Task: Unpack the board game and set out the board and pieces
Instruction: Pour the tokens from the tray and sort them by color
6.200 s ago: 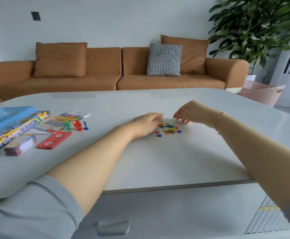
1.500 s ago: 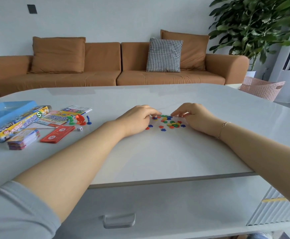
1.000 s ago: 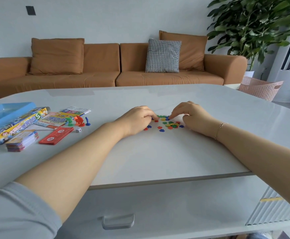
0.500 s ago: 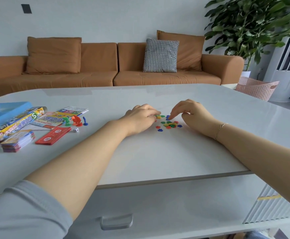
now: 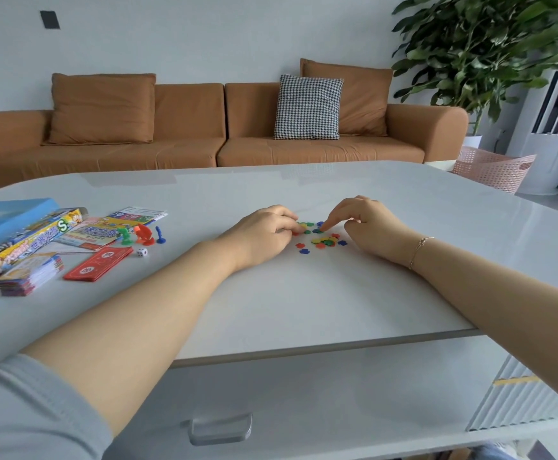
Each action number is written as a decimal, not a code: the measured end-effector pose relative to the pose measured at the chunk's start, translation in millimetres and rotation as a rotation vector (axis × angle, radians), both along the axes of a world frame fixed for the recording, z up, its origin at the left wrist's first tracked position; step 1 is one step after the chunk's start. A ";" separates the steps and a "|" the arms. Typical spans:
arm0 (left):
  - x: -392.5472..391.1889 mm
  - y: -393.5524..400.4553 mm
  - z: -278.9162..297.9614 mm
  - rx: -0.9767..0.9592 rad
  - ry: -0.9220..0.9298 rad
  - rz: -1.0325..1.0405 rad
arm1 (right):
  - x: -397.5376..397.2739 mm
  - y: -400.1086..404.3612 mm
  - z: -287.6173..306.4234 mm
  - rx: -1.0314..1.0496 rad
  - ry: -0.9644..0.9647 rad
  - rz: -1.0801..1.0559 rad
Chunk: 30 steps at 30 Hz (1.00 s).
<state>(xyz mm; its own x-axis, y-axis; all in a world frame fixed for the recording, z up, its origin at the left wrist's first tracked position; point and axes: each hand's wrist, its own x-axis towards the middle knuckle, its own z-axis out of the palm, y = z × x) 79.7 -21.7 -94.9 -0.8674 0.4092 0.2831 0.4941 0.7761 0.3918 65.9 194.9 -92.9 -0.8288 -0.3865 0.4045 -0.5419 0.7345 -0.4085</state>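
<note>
Status: box is open at the far left of the worktop, contents mostly out. Folded board lies just beside the box, not unfolded yet as far as I can tell. Pawns (green, red, blue) stand on or right at its near edge; die just in front of them. Red money stack and card deck sit near the box, both still in piles.

Small coloured tokens are in a loose cluster mid-worktop, between my hands. Left hand rests on the worktop with fingers curled; the tips are at a red token on the cluster's left edge, looks like a pinch, but it's too small to be sure. Right hand is curled with the index finger pointing down onto a token at the back of the cluster, pressing it rather than gripping.

My read: unpacking is roughly done, setup is not. I'm mid-sort on the tokens, colours still mixed. Left to do: finish sorting, unfold the board in the free middle area, place pawns, die, money and cards round it.
</note>
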 end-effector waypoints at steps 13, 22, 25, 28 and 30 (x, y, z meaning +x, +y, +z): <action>1.9 -4.5 -3.3 0.316 0.042 0.006 | -1.1 1.7 -0.9 -0.047 0.077 -0.096; 13.0 0.9 -5.2 0.174 0.108 -0.138 | 5.5 6.6 -2.8 0.098 0.043 -0.118; 12.3 3.0 -6.5 0.101 0.104 -0.153 | 5.0 7.4 -2.4 0.051 0.057 -0.126; 9.4 2.5 -8.1 0.053 0.123 -0.134 | 11.2 8.5 0.1 -0.071 0.087 -0.116; 7.5 1.9 -8.5 0.050 0.121 -0.110 | 14.5 8.9 0.6 -0.069 0.075 -0.083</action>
